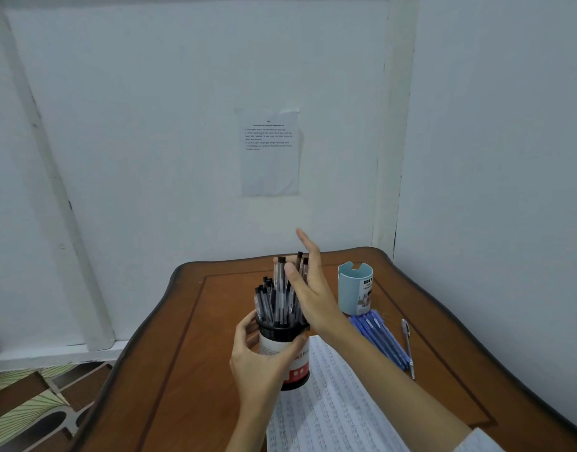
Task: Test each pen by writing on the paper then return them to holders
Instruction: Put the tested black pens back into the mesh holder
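L hand (261, 357) gripped the black holder (296, 373) w/ fingers curled round its body, at the table's (189, 337) middle, its base on the paper's far edge. The black pens (275, 298) stood packed inside, long axes approx. upright, capped ends up, fanning out a bit. R hand (310, 288) was wide, fingers straight up, palm against the bundle's right side, thumb across the front; it held nothing. The paper (329, 412) lay nearer, covered in rows of scribbles, so prob. most testing was done and the black set looked housed. The blue holder (355, 288) stood upright further right; no pens showed above its rim. The blue pens (381, 344) lay flat beside it, axes diagonal, far-left to near-right, w/ a single grey pen (408, 347) just beyond. Those were left to return; whether tested, couldn't tell.
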Demonstrator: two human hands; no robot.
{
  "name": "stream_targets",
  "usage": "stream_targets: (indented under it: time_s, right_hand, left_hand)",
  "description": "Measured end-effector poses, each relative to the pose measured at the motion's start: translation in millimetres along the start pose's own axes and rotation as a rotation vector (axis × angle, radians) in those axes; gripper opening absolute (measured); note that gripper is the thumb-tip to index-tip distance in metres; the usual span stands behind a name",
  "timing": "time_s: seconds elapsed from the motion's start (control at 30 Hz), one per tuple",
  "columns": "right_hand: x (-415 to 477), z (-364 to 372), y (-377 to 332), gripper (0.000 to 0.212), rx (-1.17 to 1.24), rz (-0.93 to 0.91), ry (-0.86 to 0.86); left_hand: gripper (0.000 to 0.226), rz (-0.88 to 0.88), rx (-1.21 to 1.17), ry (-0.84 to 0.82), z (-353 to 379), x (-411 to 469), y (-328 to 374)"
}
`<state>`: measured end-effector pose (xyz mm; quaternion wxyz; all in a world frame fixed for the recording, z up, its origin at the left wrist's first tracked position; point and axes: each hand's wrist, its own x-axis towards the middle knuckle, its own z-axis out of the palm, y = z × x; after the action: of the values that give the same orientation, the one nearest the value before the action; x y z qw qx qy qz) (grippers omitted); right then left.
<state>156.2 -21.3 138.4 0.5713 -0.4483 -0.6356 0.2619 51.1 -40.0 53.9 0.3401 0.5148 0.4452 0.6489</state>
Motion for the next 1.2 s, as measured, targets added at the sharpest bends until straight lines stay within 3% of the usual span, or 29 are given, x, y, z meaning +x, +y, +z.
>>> stream_targets:
  time_s: [0.1, 0.27, 0.33, 0.43, 0.5, 0.57, 0.67, 0.73, 0.8, 0.9, 1.0, 1.07, 1.13, 1.2]
  right_hand:
    - [-2.7, -1.6, -6.0, 0.045, -0.036, -0.033, 0.009]
    - [-12.8, 8.6, -5.4, 0.07, -0.287, -0.178, 0.044]
    - [-17.6, 10.7, -6.8, 0.086, -0.285, -0.189, 0.067]
    - [-20.3, 5.0, -9.9, 0.118, -0.133, -0.056, 0.184]
    - [-19.8, 1.2, -11.7, 0.134, -0.068, 0.089, 0.1]
    - [-18.7, -2.4, -7.1, 0.129, -0.083, 0.164, 0.047]
    - [-14.3, -8.0, -1.2, 0.096, -0.091, 0.12, 0.09]
    - [-10.6, -9.4, -1.4, 0.084, -0.048, 0.088, 0.123]
    - [-6.3, -13.2, -6.0, 0.086, 0.007, 0.077, 0.098]
    - [-4.9, -22.0, -17.3, 0.106, 0.033, 0.099, -0.06]
    - [-10.2, -22.2, -21.3, 0.12, 0.085, 0.164, -0.028]
    - [-14.7, -13.7, -20.2, 0.128, -0.022, 0.142, 0.012]
    - [-14.3, -8.7, -17.9, 0.123, -0.101, 0.114, 0.097]
    - [-9.7, -9.2, -19.4, 0.103, -0.117, 0.076, 0.144]
  left_hand:
    - [0.073, 0.021, 0.006, -0.01, -0.4, 0.3, 1.9]
    - [0.078, 0.035, -0.001, 0.006, -2.1, -1.4, 6.0]
    - [0.076, 0.027, -0.009, 0.007, -2.4, -2.4, 6.9]
    - [0.079, 0.047, -0.007, 0.017, -2.5, -4.9, 8.7]
    - [0.081, 0.071, 0.008, 0.022, -2.3, -7.0, 10.0]
    - [0.082, 0.082, 0.011, 0.001, -2.3, -8.0, 11.6]
    - [0.083, 0.089, 0.014, -0.046, -1.9, -6.3, 15.7]
    - [0.082, 0.068, 0.0, -0.056, -0.1, -3.8, 19.5]
    - [0.08, 0.043, -0.015, -0.054, 2.3, -1.1, 23.9]
    - [0.074, 0.04, -0.024, -0.018, 3.2, 2.1, 27.0]
    - [0.076, 0.055, -0.007, 0.011, 4.2, 1.8, 26.5]
    - [0.076, 0.082, 0.032, 0.009, 6.7, -2.2, 24.2]
    - [0.079, 0.092, 0.052, -0.006, 8.6, -6.0, 22.6]
    - [0.081, 0.078, 0.034, -0.013, 9.9, -7.8, 23.4]
